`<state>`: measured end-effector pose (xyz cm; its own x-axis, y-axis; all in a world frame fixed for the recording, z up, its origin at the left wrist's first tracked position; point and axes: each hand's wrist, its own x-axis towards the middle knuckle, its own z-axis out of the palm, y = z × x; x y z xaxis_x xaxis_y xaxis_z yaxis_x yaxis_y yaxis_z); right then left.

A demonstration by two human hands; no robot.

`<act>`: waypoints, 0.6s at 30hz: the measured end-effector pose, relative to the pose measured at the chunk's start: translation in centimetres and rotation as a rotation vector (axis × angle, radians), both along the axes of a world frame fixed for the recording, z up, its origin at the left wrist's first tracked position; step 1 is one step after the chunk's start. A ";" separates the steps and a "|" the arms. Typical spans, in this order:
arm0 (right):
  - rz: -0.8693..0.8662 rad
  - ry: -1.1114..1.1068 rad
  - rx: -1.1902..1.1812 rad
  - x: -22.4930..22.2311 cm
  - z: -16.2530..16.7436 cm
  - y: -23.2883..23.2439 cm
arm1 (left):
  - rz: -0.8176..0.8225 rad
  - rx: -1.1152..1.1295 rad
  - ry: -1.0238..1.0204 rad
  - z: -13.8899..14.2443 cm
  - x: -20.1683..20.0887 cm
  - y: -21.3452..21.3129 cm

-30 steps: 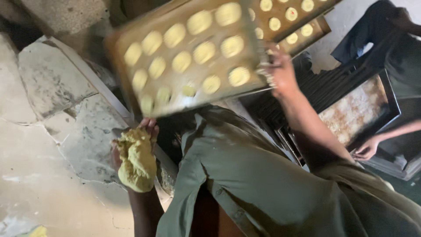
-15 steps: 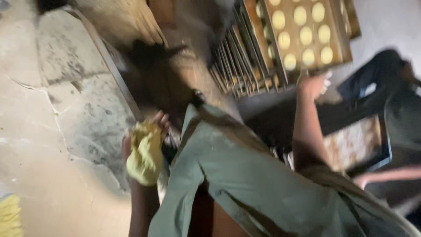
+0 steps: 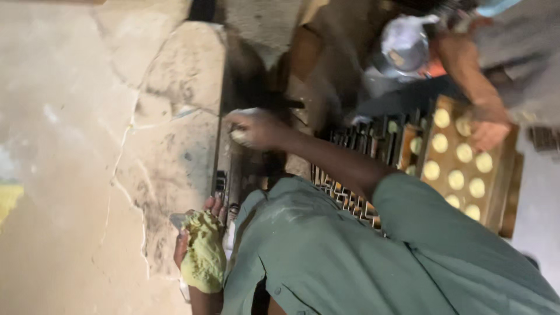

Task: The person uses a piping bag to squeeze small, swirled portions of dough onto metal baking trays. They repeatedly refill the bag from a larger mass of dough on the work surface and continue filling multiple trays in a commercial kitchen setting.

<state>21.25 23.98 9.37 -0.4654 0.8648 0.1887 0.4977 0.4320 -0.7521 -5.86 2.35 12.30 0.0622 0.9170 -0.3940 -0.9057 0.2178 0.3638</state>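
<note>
Yellow-green dough [image 3: 203,259] sits bunched in the left hand [image 3: 195,248], fingers wrapped round it. The right hand [image 3: 254,128] is out ahead, curled on something pale, can't tell what. Past it, someone else's hand [image 3: 487,133] rests on a tray [image 3: 506,192] of dough rounds.

The right hand [image 3: 254,128] no longer reaches the tray [image 3: 466,163] at upper right; it now sits at frame centre, apparently closed on a pale piece. Another person's hand [image 3: 487,131] now rests on that tray.
</note>
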 end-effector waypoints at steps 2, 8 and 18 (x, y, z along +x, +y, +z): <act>0.218 -0.141 -0.195 -5.7 1.1 1.7 | 0.130 -0.042 0.010 0.2 0.5 -1.4; 0.724 -0.082 -0.219 -21.4 3.3 -2.9 | 0.497 -0.037 -0.099 -1.7 -1.0 -10.1; 1.527 0.053 0.231 -44.2 12.9 -35.7 | 1.032 0.072 -0.074 -3.6 -5.2 -30.0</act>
